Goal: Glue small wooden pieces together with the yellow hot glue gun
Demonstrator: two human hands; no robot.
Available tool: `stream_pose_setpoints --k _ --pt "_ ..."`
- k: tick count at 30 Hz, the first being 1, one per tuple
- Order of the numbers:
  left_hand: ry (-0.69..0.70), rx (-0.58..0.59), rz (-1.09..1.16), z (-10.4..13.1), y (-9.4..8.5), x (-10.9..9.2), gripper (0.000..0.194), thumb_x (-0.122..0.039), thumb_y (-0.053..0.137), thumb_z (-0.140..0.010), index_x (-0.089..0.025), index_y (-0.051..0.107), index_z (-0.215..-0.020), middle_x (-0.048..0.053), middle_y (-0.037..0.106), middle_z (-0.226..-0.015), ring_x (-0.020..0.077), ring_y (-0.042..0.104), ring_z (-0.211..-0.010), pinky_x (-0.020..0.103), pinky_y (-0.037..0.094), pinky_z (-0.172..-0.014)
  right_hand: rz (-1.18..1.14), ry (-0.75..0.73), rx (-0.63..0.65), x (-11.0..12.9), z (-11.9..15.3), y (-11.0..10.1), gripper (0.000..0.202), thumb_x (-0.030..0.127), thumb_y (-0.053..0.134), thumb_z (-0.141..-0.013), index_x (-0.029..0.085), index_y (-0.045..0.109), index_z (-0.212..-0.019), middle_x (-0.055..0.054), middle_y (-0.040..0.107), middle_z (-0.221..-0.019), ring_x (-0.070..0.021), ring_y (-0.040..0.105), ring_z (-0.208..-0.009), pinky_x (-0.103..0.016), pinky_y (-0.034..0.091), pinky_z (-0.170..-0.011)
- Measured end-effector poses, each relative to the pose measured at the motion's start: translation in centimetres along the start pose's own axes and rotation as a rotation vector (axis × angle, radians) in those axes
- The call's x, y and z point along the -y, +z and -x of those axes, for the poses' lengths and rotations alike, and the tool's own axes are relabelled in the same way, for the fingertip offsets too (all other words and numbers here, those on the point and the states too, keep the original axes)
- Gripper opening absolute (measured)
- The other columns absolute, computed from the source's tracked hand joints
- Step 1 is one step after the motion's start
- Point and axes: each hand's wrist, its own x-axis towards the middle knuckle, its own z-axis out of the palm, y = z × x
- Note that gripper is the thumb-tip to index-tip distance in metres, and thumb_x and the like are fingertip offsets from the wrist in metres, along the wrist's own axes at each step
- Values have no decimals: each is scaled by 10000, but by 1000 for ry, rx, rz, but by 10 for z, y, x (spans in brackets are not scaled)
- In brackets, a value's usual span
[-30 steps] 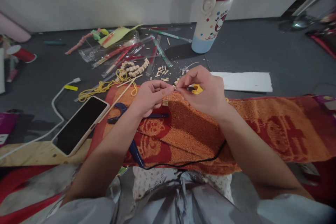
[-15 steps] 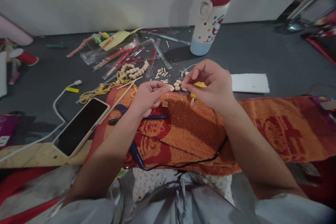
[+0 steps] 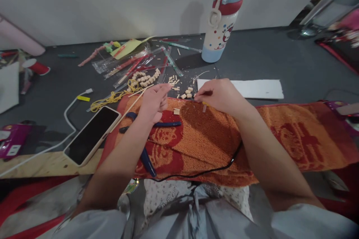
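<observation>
My left hand (image 3: 155, 101) is closed in a pinch above the left part of the orange towel (image 3: 207, 138); what its fingertips hold is too small to name. My right hand (image 3: 217, 95) pinches low at the towel's far edge, beside small bundles of cut sticks (image 3: 188, 92); anything between those fingertips is hidden. A yellow-tipped tube (image 3: 205, 106) shows just under it. One small stick bundle (image 3: 176, 111) lies on the towel between the hands. Blue-handled pliers (image 3: 168, 123) rest partly under my left forearm. Loose stick pieces (image 3: 174, 80) lie beyond the towel.
A phone (image 3: 92, 135) and white cable (image 3: 66, 115) lie at left, near yellow string (image 3: 110, 98). Behind are joined stick pieces (image 3: 147, 78), wrapped sticks (image 3: 130, 63) and a tall bottle (image 3: 221, 26). White card (image 3: 258, 89) lies at right.
My left hand has drawn left, away from the stick bundles. My right hand has lowered toward the towel's far edge, with its fingers now pointing down. The view has shifted slightly.
</observation>
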Motion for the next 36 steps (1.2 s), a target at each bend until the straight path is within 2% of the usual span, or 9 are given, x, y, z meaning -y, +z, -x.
stream_pose_setpoints --k 5,7,10,12,15,19,23,26,36 --pt "-3 21 19 -1 -1 1 239 -301 755 -712 -156 577 -777 -135 306 -393 4 192 -336 150 117 -355 426 50 139 3 1 6 295 351 685 -764 186 639 -524 -38 586 -539 -166 514 -550 -305 324 -534" --pt "-7 18 18 0 1 0 233 -298 750 -715 -155 576 -776 -136 307 -391 3 187 -336 148 113 -354 447 40 152 3 2 6 234 274 620 -798 180 653 -587 -55 609 -605 -173 515 -581 -309 322 -547" --pt "-19 13 12 3 4 -2 202 -268 732 -723 -145 583 -782 -136 305 -383 2 181 -334 140 105 -349 336 -48 147 4 4 7 220 62 505 -748 191 682 -742 -47 653 -764 -160 530 -651 -296 340 -591" --pt "-27 14 6 4 6 -3 181 -247 721 -724 -136 592 -787 -137 301 -376 0 175 -333 133 105 -344 251 -98 151 5 4 7 256 37 471 -727 192 673 -752 -38 649 -805 -149 527 -671 -287 344 -608" --pt "-46 29 -4 5 7 -3 170 -234 719 -715 -140 589 -772 -137 301 -375 -2 167 -332 126 110 -338 163 -116 136 9 3 9 199 115 471 -776 173 654 -724 -49 634 -753 -152 511 -662 -291 341 -610" --pt "-68 91 -14 7 6 -2 155 -233 714 -710 -155 583 -739 -131 305 -375 -1 167 -331 123 111 -335 -30 -85 22 14 0 14 175 189 503 -802 165 652 -713 -38 626 -678 -140 508 -627 -289 361 -610" --pt "-93 132 -25 8 7 -3 142 -239 715 -705 -151 616 -757 -125 311 -381 -1 174 -329 127 112 -338 -241 -56 -81 17 -1 19 189 181 574 -766 159 685 -917 -41 672 -802 -132 549 -667 -274 412 -641" --pt "-111 159 -31 8 7 -3 162 -244 730 -685 -141 638 -771 -126 304 -381 -3 168 -331 131 109 -343 -261 -76 -87 19 -1 22 238 267 649 -784 144 695 -983 -41 665 -801 -127 530 -649 -274 411 -637" --pt "-117 185 -76 9 8 -2 214 -277 784 -641 -134 691 -769 -118 288 -389 -4 156 -355 147 92 -362 -163 -50 -118 27 2 26 163 333 655 -824 171 674 -817 -19 636 -737 -125 509 -653 -257 373 -637"
